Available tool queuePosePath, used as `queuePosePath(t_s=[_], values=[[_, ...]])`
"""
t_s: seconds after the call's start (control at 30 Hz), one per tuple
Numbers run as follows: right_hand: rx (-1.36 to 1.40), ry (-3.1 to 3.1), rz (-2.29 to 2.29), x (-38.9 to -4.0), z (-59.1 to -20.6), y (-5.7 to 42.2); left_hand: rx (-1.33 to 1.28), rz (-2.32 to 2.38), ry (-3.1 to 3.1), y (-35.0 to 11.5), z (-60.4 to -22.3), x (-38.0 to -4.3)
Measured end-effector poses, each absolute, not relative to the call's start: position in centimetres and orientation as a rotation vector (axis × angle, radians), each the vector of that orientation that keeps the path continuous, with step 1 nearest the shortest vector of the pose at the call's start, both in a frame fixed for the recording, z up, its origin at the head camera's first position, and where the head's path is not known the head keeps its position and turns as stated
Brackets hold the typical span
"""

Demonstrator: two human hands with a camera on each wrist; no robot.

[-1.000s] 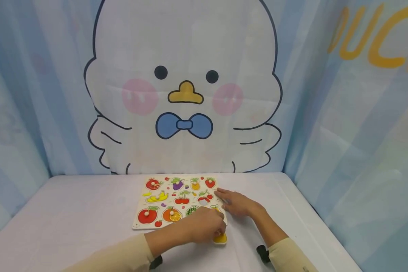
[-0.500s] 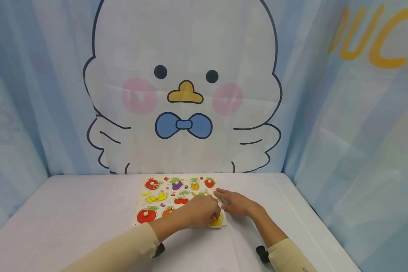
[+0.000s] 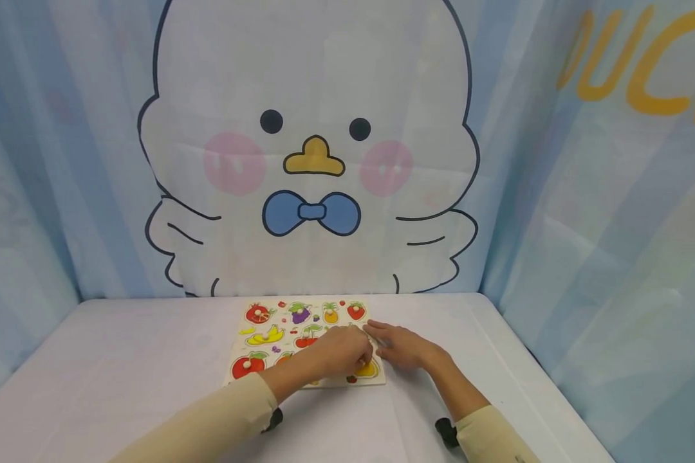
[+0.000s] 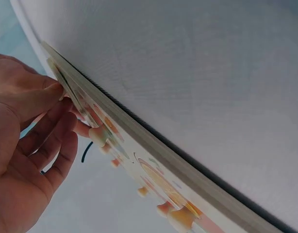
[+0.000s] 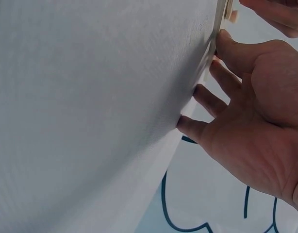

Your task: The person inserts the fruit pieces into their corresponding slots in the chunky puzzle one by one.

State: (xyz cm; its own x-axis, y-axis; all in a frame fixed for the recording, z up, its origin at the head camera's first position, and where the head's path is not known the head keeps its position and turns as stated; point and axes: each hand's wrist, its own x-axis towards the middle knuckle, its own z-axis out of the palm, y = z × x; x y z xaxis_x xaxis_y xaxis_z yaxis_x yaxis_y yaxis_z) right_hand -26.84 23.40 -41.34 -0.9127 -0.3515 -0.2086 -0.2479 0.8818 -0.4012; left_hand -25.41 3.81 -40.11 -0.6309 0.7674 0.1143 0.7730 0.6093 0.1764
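Observation:
A white wooden fruit peg-puzzle board (image 3: 240,351) lies flat on the table. My left hand (image 3: 343,350) reaches over its near right part and pinches the yellow fruit puzzle piece (image 3: 369,370). In the left wrist view, the thumb and a finger of the left hand (image 4: 30,116) hold this piece (image 4: 71,92), which sits slightly tilted against the board's face; its knob is hidden by the fingers. My right hand (image 3: 402,347) rests at the board's right edge, fingers spread. In the right wrist view, the fingertips of the right hand (image 5: 256,102) touch the edge and the tabletop.
Other pieces with knobs sit in the board, among them an apple (image 3: 248,366), bananas (image 3: 266,335), grapes (image 3: 300,313) and a strawberry (image 3: 356,311). The white table (image 3: 150,360) extends around the board. A curtain with a cartoon duck (image 3: 313,257) hangs behind the table.
My left hand has carried the yellow piece from just off the board's near right edge up onto the board's near right corner. The right hand has stayed at the right edge.

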Motion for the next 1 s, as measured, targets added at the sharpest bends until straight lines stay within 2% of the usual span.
queuePosePath(t_s=[1.0], values=[[-0.443, 2.774, -0.586, -26.6, -41.1, 23.2, -1.250, -0.282, -2.887, 4.9, -40.3, -24.8]])
